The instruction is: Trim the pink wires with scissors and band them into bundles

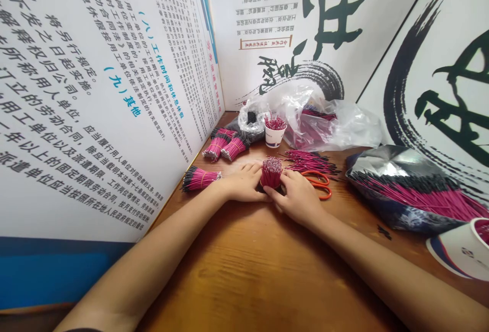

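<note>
An upright bundle of pink wires (pixel 271 173) stands on the wooden table between my two hands. My left hand (pixel 244 182) presses against its left side, and my right hand (pixel 294 197) grips it from the right. The wire ends on top look silvery and dense. Just left of my left hand lies a pink wire bundle tied with a band (pixel 200 178). Several similar bundles (pixel 225 143) sit further back. Loose pink wires (pixel 309 161) and orange-handled scissors (pixel 317 184) lie beyond my right hand.
A white paper cup of wires (pixel 275 135) stands against a clear plastic bag (pixel 336 123). A foil bag of pink wires (pixel 401 189) lies right, with a tipped cup (pixel 458 248) near the table edge. Printed text panels (pixel 95 92) wall the table's left and back.
</note>
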Demonstrator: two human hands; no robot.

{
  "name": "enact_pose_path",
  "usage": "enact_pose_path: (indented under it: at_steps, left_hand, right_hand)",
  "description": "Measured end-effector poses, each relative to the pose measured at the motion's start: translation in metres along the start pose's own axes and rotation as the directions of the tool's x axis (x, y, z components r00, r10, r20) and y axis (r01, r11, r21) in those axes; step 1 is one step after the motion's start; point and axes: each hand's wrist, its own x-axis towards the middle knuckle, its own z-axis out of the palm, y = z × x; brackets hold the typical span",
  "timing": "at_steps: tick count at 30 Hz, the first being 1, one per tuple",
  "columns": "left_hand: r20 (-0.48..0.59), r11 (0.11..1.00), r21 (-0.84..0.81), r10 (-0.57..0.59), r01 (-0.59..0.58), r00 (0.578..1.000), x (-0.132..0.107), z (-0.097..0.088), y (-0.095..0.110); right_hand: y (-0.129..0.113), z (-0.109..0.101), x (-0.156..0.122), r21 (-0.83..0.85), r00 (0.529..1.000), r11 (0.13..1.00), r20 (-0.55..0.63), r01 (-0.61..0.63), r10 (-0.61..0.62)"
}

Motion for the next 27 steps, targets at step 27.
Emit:
enact_pose_path:
  at_steps: [27]
  left_hand:
    - [0.117, 0.998, -0.022, 0.052, -0.05, 0.992, -0.003, -0.02, -0.009]
  right_hand:
    - [-0.006, -0.005, -0.001, -0.28, 0.995, 0.958, 0.098, 0.061, -0.035]
